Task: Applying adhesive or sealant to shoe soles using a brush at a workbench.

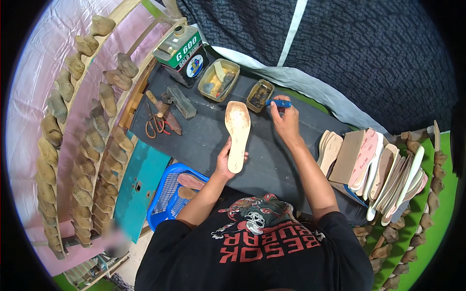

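Note:
My left hand [226, 161] grips a cream shoe insole [237, 140] by its narrow heel end. The insole's wide forefoot points away from me and carries a brownish, wet-looking patch. In my right hand [286, 120] is a short blue-handled tool [279, 103], pinched between the fingers. The tool's working end is too small to make out, but it lies at the rim of a small glue tub [253, 103] with dark brown residue inside. To the left of that tub stands a larger plastic tub [233, 68] holding a pale scraper and murky bits.
A green and black metal can [180, 54] stands at the back. Scissors [154, 123], a hammer [158, 104] and a grey block [181, 102] lie at left. A blue basket [158, 206] holds pink pieces. Insole stacks [388, 179] crowd the right edge; shoe lasts [46, 169] line racks.

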The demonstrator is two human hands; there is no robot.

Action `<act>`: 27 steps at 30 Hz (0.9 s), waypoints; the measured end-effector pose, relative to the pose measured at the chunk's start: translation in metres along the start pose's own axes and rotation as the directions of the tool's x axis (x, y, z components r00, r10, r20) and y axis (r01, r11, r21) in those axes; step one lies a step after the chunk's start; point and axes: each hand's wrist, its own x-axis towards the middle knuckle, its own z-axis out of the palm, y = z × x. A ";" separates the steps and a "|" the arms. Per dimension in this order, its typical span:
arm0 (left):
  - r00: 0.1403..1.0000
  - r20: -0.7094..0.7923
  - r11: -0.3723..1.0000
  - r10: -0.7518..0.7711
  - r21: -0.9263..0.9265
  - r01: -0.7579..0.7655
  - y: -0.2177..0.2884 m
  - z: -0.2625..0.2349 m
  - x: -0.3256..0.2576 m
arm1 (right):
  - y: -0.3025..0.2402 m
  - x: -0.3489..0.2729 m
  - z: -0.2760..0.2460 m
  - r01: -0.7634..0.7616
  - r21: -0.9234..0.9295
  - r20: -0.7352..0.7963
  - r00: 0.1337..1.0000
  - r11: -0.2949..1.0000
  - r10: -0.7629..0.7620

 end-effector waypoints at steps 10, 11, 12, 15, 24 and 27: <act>0.998 0.021 0.994 -0.067 0.089 0.064 0.025 -0.013 0.020 | 0.030 0.017 0.035 -0.104 -0.166 0.069 0.991 0.981 0.117; 0.997 0.030 0.994 -0.077 0.085 0.074 0.025 -0.015 0.021 | 0.029 0.018 0.036 -0.114 -0.183 0.067 0.989 0.976 0.128; 0.995 0.040 0.993 -0.086 0.083 0.082 0.027 -0.015 0.022 | 0.027 0.019 0.036 -0.115 -0.185 0.068 0.989 0.976 0.130; 0.994 0.043 0.991 -0.099 0.092 0.094 0.030 -0.014 0.024 | 0.024 0.020 0.034 -0.108 -0.173 0.032 0.993 0.979 0.115; 0.987 0.097 0.987 -0.126 0.112 0.115 0.031 0.005 0.027 | 0.011 0.012 0.017 -0.154 0.008 -0.109 0.982 0.988 0.154; 0.981 0.154 0.988 -0.120 0.119 0.102 0.027 0.011 0.028 | 0.003 -0.006 0.010 -0.166 0.247 -0.050 0.982 0.955 0.184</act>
